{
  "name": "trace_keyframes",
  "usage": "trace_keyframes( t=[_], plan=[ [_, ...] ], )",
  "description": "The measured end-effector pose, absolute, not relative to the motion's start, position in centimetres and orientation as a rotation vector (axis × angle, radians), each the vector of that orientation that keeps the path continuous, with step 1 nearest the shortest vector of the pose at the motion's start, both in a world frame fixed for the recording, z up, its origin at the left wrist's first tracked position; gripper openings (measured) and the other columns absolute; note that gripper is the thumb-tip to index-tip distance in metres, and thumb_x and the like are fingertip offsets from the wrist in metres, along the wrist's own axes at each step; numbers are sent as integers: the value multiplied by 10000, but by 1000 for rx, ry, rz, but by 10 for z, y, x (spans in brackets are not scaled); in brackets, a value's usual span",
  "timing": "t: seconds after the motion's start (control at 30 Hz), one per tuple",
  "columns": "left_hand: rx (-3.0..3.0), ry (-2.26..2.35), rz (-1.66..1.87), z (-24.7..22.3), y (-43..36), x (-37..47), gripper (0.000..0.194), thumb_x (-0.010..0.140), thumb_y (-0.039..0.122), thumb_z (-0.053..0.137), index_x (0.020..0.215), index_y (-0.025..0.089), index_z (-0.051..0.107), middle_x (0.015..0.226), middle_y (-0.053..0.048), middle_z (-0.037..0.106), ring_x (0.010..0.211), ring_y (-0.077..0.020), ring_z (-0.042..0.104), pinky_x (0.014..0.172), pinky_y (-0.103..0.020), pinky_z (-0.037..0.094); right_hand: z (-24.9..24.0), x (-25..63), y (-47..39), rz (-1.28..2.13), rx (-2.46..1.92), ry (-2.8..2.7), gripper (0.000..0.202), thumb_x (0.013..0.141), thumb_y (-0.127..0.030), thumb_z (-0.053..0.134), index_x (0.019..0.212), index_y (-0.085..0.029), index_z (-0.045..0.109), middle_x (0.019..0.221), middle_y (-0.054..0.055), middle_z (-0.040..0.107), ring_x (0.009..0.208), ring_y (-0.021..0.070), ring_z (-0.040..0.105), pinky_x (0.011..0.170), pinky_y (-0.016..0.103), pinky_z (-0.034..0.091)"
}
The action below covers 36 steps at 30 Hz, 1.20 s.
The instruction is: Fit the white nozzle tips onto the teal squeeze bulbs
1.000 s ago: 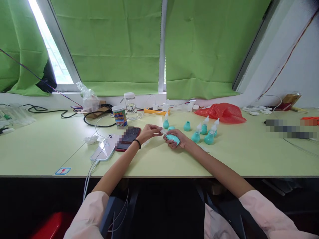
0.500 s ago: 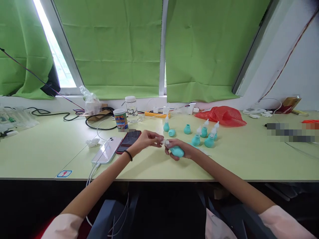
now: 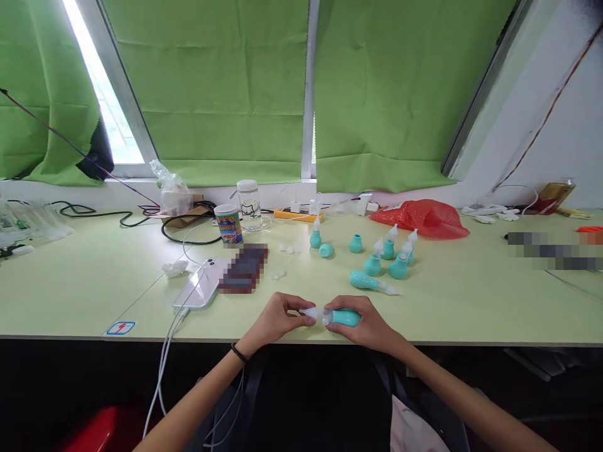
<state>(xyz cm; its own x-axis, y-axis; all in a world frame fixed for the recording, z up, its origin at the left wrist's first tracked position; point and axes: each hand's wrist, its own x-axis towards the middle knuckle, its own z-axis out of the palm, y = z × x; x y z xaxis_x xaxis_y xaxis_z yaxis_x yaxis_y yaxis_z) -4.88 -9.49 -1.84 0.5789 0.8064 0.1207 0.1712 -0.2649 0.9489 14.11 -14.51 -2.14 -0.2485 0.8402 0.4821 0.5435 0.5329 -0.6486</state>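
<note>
Close to the table's front edge, my left hand [image 3: 282, 319] pinches a clear pointed nozzle [image 3: 308, 312]. My right hand [image 3: 367, 323] is closed around a teal squeeze bulb [image 3: 346, 317], which lies sideways with its mouth facing left. Between the hands, a translucent collar [image 3: 326, 316] meets the nozzle; whether they are fully joined I cannot tell. Just beyond my right hand lies another teal bulb with a clear nozzle [image 3: 362, 280]. Behind it stand several teal bulbs with nozzles [image 3: 398, 269], an upright bare bulb [image 3: 355, 243] and a tipped bare bulb [image 3: 326, 250].
Small clear parts [image 3: 278, 275] and white pieces [image 3: 289, 249] lie beyond my hands. To the left are a white phone [image 3: 201, 285] with a cable, a dark red phone [image 3: 244, 269], a printed tub [image 3: 228, 226] and a jar [image 3: 249, 207]. A red plastic bag [image 3: 421, 218] sits back right.
Both hands have come down and nearer the table's front edge with the bulb and nozzle. The bulb now lies level, and the small parts behind are uncovered.
</note>
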Motion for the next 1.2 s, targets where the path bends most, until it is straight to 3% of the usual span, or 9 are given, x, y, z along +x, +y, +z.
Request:
trace_keyframes(
  t=[0.23,0.47,0.7,0.87,1.2],
  plan=[
    [1831,783,727,-21,-101,-53,340,556,328,673,801,93,660,791,-87,654,713,-175,582,607,-237,470,-23,144,-151,279,-983,-2121,182,688,-223,575,866,-184,575,763,21,623,682,118,566,633,225,422],
    [2365,612,813,-9,-115,-52,234,753,283,501,817,116,652,626,-49,590,561,-101,502,524,-214,380,-24,144,-154,344,-1102,-2030,179,641,-229,613,818,-202,607,752,11,648,682,137,592,623,225,443],
    [2742,487,823,-3,-122,-54,257,823,213,374,898,111,598,647,-55,541,630,-119,488,557,-223,378,-21,144,-156,420,-1271,-1972,215,578,-290,661,781,-224,640,779,6,662,754,175,597,704,281,451],
    [2676,492,744,-1,-119,-59,285,825,267,382,975,127,579,674,-44,528,603,-98,475,550,-209,359,-25,140,-159,424,-1275,-1933,198,588,-270,647,780,-223,642,760,2,662,715,163,600,677,272,459],
    [2451,592,651,9,-123,-60,316,811,333,395,912,132,617,569,1,461,532,-72,424,510,-180,324,-23,137,-169,28,-1024,-2085,220,693,-215,548,912,-200,565,821,44,654,726,158,609,647,255,469]
  ],
)
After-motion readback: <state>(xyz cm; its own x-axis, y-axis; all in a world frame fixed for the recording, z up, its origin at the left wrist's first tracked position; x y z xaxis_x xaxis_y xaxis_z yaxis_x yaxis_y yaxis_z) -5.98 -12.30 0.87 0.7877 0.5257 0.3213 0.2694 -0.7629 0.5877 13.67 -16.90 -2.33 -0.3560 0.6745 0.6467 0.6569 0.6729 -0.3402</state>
